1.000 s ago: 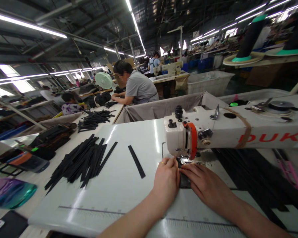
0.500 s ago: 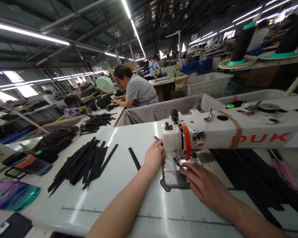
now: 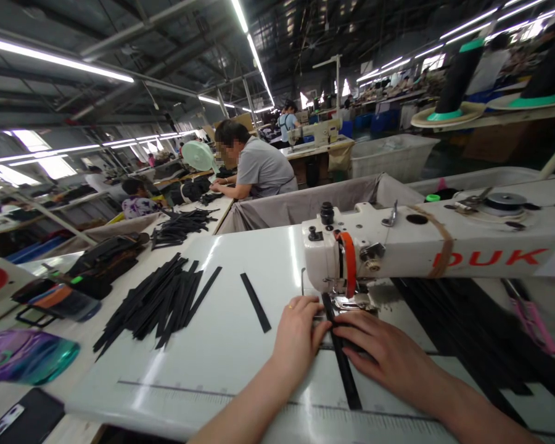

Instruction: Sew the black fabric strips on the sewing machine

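Observation:
A black fabric strip (image 3: 345, 376) runs from the presser foot area of the white sewing machine (image 3: 374, 250) toward the table's front. My left hand (image 3: 298, 330) is at the strip's left side, with its thumb and fingers closed on the upper part. From the right, my right hand (image 3: 379, 342) presses its fingertips onto the same strip, just below the needle area. The far end of the strip reaches the metal plate beside the presser foot (image 3: 346, 302). Left of my left hand, a single loose black strip (image 3: 256, 302) lies on the table.
A heap of black strips (image 3: 152, 302) lies to the left, beside a purple bottle (image 3: 28, 357) and a phone (image 3: 23, 416). Longer black strips (image 3: 467, 333) and pink-handled scissors (image 3: 531, 317) are under the machine arm. Across the table a person (image 3: 263, 163) leans over work.
My left hand has come down and toward me from beside the machine head. A black strip now shows between both hands; my right hand has shifted slightly toward me.

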{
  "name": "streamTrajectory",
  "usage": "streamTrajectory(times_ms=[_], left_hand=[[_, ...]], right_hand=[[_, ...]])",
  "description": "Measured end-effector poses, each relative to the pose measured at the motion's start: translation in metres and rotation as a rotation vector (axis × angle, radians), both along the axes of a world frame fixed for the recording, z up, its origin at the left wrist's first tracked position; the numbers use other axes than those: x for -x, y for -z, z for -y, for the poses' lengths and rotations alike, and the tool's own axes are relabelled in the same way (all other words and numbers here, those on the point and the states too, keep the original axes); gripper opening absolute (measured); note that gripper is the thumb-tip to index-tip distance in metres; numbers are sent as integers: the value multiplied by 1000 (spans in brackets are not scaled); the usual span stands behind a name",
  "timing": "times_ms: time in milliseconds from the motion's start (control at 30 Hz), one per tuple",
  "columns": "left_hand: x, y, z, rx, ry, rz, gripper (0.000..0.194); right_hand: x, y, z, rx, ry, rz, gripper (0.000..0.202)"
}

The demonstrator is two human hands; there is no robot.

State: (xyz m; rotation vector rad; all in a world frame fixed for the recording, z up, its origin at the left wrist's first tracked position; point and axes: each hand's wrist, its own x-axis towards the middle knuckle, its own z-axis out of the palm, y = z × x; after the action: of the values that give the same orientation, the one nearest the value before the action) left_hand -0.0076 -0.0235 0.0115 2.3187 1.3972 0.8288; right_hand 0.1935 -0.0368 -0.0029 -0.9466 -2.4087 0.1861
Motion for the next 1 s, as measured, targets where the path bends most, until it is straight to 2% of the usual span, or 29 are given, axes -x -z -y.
streamTrajectory(times_ms=[133, 333, 833, 1000], left_hand=[[0, 7, -3, -35, 93, 37, 15], [-9, 8, -5, -83, 39, 21, 18], [-12, 7, -7, -49, 26, -102, 18], [-12, 7, -6, -58, 55, -61, 18]], right_hand=[[0, 4, 0, -22, 18, -10, 24], [2, 3, -1, -61, 51, -25, 26], [4, -1, -2, -90, 70, 2, 26], [5, -4, 0, -89, 40, 20, 27]])
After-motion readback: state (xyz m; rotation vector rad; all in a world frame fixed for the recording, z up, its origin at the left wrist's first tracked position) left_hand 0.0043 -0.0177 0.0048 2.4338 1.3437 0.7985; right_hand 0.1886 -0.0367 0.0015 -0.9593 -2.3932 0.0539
